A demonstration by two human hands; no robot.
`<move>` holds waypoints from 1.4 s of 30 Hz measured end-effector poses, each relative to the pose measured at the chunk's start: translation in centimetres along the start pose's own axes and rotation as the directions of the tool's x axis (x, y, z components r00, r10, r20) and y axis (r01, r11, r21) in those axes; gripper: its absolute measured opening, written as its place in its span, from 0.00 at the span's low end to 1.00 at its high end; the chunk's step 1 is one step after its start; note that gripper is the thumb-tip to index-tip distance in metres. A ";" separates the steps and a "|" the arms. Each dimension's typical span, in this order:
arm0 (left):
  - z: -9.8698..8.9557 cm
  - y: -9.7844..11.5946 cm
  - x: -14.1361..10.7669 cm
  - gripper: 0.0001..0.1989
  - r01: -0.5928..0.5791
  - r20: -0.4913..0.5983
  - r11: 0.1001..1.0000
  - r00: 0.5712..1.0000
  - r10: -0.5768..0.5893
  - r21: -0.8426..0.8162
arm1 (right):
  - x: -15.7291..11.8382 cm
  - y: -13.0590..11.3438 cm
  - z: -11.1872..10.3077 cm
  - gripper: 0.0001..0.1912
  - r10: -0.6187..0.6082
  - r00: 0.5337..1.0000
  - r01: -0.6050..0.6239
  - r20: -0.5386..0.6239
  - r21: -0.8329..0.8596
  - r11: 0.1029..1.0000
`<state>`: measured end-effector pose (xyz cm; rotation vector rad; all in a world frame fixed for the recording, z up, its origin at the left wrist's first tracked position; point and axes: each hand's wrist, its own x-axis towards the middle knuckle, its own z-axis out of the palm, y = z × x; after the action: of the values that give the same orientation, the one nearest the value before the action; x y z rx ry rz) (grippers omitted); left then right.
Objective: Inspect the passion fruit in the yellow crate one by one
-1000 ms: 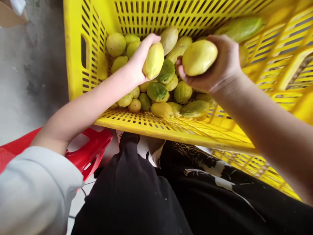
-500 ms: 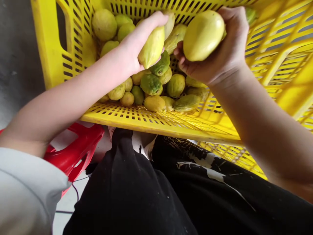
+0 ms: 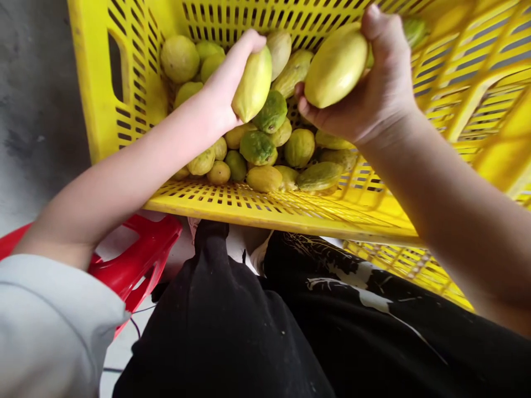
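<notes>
Over the crate my left hand (image 3: 228,83) is closed around a yellow oval fruit (image 3: 253,83) with a pointed lower end, much like a small papaya. Most of its fingers are hidden behind the fruit. To the right, my right hand (image 3: 385,83) grips a larger, smooth yellow oval fruit (image 3: 338,65), its thumb up and its fingertips showing below. A greenish fruit (image 3: 415,32) shows partly behind this hand. Beneath both hands, several yellow and green fruits lie in the yellow crate (image 3: 249,209), among them a green-topped one (image 3: 256,147) and a long ridged one (image 3: 319,176).
The crate has slotted walls and a handle hole on its left side. A red plastic stool (image 3: 141,249) stands at the lower left. More yellow crate lattice (image 3: 398,262) shows below the rim at right. My legs in black trousers (image 3: 215,326) are close to the crate.
The view has shifted a little, so the crate appears farther right. The fruit in my right hand has tilted and moved slightly left. My left hand keeps its hold on its fruit.
</notes>
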<state>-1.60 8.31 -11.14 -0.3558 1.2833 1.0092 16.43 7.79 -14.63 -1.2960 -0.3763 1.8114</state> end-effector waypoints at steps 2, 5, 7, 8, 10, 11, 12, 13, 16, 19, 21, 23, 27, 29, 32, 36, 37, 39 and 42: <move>-0.1 -0.1 0.2 0.21 -0.132 0.033 0.962 0.991 0.128 0.237 | 0.6 0.2 -0.3 0.25 0.012 1.000 -0.013 -0.022 -0.030 0.999; -0.3 -0.2 0.5 0.19 -0.172 0.046 0.919 0.985 0.167 0.354 | 1.3 0.6 -0.6 0.29 0.011 1.000 -0.013 -0.021 -0.092 0.996; -0.3 -0.3 0.7 0.15 -0.159 0.055 0.926 0.987 0.149 0.341 | 1.4 0.8 -0.8 0.26 -0.017 1.000 0.018 0.005 -0.108 0.994; -0.4 -0.3 0.7 0.13 -0.131 0.055 0.940 0.991 0.120 0.316 | 1.5 0.8 -0.8 0.24 -0.031 0.999 0.034 0.025 -0.115 0.993; -0.5 -0.2 0.8 0.12 -0.063 0.063 0.968 0.997 0.049 0.243 | 1.4 0.9 -0.9 0.19 -0.053 0.996 0.062 0.068 -0.134 0.989; -0.6 -0.1 0.8 0.14 -0.042 0.071 0.977 0.997 0.027 0.211 | 1.4 0.9 -0.9 0.18 -0.054 0.995 0.066 0.082 -0.149 0.987; -0.7 -0.1 0.8 0.18 -0.032 0.074 0.981 0.997 0.018 0.189 | 1.3 0.8 -0.8 0.17 -0.050 0.995 0.064 0.089 -0.160 0.985; -0.8 0.0 0.8 0.20 -0.031 0.082 0.983 0.997 0.016 0.182 | 1.2 0.8 -0.7 0.17 -0.048 0.995 0.061 0.082 -0.166 0.984; -0.9 -0.1 1.3 0.18 -0.065 0.115 0.978 0.992 0.043 0.198 | 1.0 0.7 -0.2 0.23 -0.077 0.997 0.081 0.026 -0.174 0.981; -1.1 -0.2 2.4 0.10 -0.075 0.123 0.979 0.991 0.052 0.189 | 1.0 0.5 0.2 0.31 -0.083 0.996 0.074 -0.032 -0.218 0.973; -1.1 -0.2 3.0 0.13 -0.064 0.136 0.992 0.989 0.049 0.111 | 1.2 0.2 0.4 0.35 -0.054 0.997 0.038 -0.058 -0.238 0.970; -1.1 0.0 3.0 0.16 -0.034 0.163 0.999 0.986 0.026 0.043 | 1.5 0.0 0.5 0.38 0.005 0.997 -0.023 -0.076 -0.239 0.971; -0.6 0.3 1.8 0.10 -0.106 0.137 0.974 0.987 0.079 0.203 | 2.1 -0.3 0.4 0.38 0.110 0.988 -0.131 -0.107 -0.208 0.969; -0.3 0.4 1.2 0.10 -0.167 0.112 0.937 0.984 0.139 0.305 | 2.3 -0.3 0.3 0.36 0.110 0.989 -0.128 -0.101 -0.192 0.973; -0.1 0.6 0.8 0.16 -0.225 0.088 0.919 0.974 0.208 0.324 | 2.4 -0.4 -0.1 0.29 0.094 0.992 -0.105 -0.083 -0.151 0.983; 0.1 0.8 0.6 0.20 -0.245 0.061 0.925 0.969 0.238 0.290 | 1.9 -0.4 -0.5 0.29 0.017 0.998 -0.025 -0.059 -0.140 0.990; 0.2 0.8 0.5 0.21 -0.247 0.064 0.925 0.969 0.238 0.289 | 1.7 -0.4 -0.5 0.31 0.001 0.999 -0.008 -0.052 -0.144 0.990; 0.4 0.8 0.2 0.25 -0.251 0.066 0.921 0.968 0.242 0.297 | 1.2 -0.2 -0.3 0.33 -0.015 0.999 0.009 -0.041 -0.142 0.990; 0.6 0.8 -0.4 0.27 -0.249 0.062 0.910 0.968 0.243 0.331 | 0.4 -0.2 0.0 0.25 -0.050 0.998 0.047 -0.023 -0.125 0.991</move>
<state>-1.77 9.04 -10.38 0.0824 1.4795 0.9760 16.49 8.22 -14.70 -1.3828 -0.5093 1.7520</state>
